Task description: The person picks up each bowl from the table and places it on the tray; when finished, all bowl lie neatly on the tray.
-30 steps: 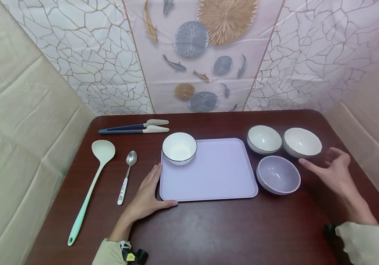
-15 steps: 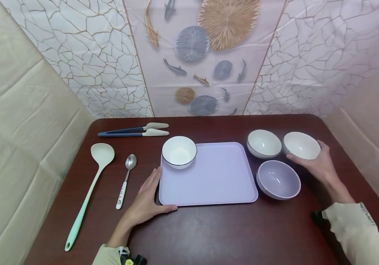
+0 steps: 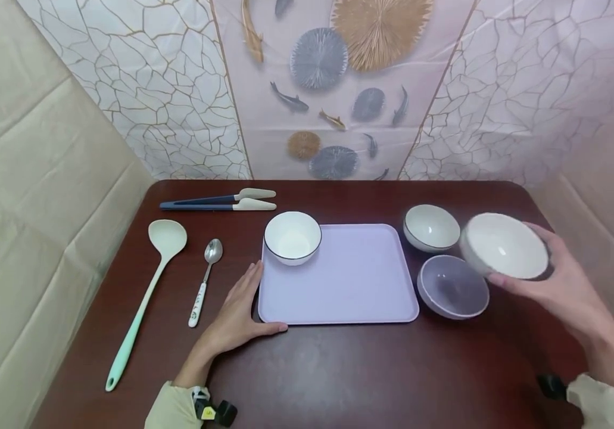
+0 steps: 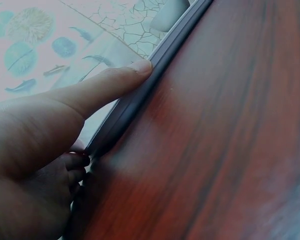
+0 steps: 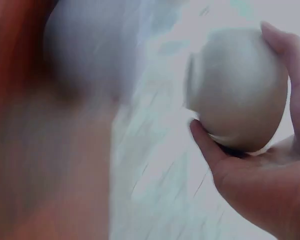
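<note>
My right hand (image 3: 577,292) grips a white bowl (image 3: 506,247), thumb on the near side and fingers round the far right side. This bowl is raised off the table and slightly tilted; the right wrist view shows its outer wall (image 5: 242,90) between thumb and fingers. With fingers straight, my left hand (image 3: 236,310) rests at the near left corner of a lilac tray (image 3: 349,283). In the left wrist view its thumb lies on the tray's edge (image 4: 135,95). A white bowl with a dark rim (image 3: 292,235) stands on the tray's far left corner.
Right of the tray stand another white bowl (image 3: 431,227) and a lilac bowl (image 3: 453,287). Blue-handled tongs (image 3: 218,202), a pale green ladle (image 3: 148,298) and a teaspoon (image 3: 205,283) lie to the left. Fabric walls (image 3: 33,226) enclose the table.
My right hand reached the rightmost white bowl, took hold of it and lifted it toward me and to the right. My left hand stays at the tray corner.
</note>
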`<action>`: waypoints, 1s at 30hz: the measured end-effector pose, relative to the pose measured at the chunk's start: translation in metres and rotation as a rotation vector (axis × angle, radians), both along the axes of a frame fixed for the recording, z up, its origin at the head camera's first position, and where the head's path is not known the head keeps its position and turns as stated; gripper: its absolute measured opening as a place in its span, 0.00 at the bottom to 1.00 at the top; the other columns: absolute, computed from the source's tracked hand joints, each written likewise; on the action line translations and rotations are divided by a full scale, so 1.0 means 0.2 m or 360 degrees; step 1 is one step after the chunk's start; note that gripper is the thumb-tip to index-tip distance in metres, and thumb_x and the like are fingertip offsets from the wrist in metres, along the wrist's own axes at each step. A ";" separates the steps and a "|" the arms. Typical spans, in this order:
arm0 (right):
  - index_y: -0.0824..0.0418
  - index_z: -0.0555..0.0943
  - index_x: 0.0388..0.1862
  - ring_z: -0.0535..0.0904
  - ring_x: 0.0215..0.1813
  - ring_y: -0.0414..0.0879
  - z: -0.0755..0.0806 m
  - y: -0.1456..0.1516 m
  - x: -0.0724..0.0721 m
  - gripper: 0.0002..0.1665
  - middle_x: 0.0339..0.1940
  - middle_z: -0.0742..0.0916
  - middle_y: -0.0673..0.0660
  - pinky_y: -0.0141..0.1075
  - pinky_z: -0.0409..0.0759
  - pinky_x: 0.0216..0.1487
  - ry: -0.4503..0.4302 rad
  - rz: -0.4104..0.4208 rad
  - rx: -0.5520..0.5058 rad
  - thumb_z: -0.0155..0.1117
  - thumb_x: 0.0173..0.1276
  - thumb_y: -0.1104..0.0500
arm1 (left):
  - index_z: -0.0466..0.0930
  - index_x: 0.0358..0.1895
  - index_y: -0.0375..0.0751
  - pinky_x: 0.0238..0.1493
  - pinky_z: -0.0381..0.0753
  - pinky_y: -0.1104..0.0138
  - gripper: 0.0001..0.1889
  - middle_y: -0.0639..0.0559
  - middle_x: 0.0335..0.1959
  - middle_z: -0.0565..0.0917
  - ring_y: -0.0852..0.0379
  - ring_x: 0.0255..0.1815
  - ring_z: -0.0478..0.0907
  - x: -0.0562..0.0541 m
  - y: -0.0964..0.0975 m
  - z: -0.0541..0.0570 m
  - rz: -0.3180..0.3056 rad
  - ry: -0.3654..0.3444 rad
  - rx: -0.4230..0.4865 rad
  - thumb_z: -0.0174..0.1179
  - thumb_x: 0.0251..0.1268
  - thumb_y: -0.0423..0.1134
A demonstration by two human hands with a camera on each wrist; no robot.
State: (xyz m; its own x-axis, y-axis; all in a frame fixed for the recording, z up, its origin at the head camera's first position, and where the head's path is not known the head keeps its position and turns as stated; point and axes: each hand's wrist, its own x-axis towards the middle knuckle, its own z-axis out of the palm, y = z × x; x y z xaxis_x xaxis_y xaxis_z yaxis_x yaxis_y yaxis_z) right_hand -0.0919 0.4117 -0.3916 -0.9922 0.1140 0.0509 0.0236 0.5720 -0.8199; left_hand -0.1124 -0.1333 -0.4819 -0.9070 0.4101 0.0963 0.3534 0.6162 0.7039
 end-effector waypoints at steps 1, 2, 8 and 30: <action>0.45 0.53 0.79 0.65 0.62 0.47 0.08 -0.12 0.02 0.61 0.69 0.67 0.56 0.26 0.64 0.54 0.0005 0.0090 0.0013 0.79 0.52 0.66 | 0.41 0.79 0.39 0.72 0.43 0.44 0.67 0.45 0.80 0.45 0.50 0.79 0.38 -0.01 -0.01 0.00 0.0005 0.0008 0.0005 0.74 0.43 0.65; 0.46 0.55 0.78 0.67 0.60 0.45 0.15 -0.24 0.04 0.61 0.67 0.69 0.55 0.23 0.65 0.52 0.0004 0.0166 0.0022 0.79 0.51 0.66 | 0.41 0.79 0.39 0.72 0.43 0.45 0.67 0.45 0.80 0.45 0.51 0.79 0.38 -0.02 -0.01 0.01 0.0010 0.0014 0.0007 0.74 0.43 0.66; 0.51 0.57 0.76 0.73 0.57 0.47 0.14 -0.82 -0.03 0.62 0.64 0.74 0.54 0.31 0.71 0.54 -0.0068 0.0377 -0.0133 0.85 0.45 0.57 | 0.40 0.79 0.40 0.73 0.43 0.47 0.67 0.47 0.80 0.45 0.53 0.79 0.37 -0.04 -0.01 -0.02 0.0025 0.0012 -0.0037 0.71 0.43 0.69; 0.67 0.51 0.73 0.69 0.65 0.56 -0.28 -1.17 -0.47 0.70 0.67 0.67 0.68 0.47 0.66 0.65 -0.0002 -0.0081 -0.0066 0.86 0.40 0.47 | 0.41 0.79 0.39 0.73 0.43 0.49 0.67 0.44 0.79 0.45 0.51 0.79 0.38 -0.03 -0.03 -0.01 0.0005 0.0022 -0.0064 0.72 0.43 0.68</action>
State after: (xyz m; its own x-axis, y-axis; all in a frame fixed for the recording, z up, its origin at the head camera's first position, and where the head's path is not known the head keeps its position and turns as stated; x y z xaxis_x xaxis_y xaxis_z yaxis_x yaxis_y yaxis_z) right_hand -0.1853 0.1772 -0.4477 -0.9851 0.1663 0.0436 0.0531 0.5353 -0.8430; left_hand -0.1177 -0.1388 -0.4847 -0.9069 0.4111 0.0921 0.3608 0.6452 0.6734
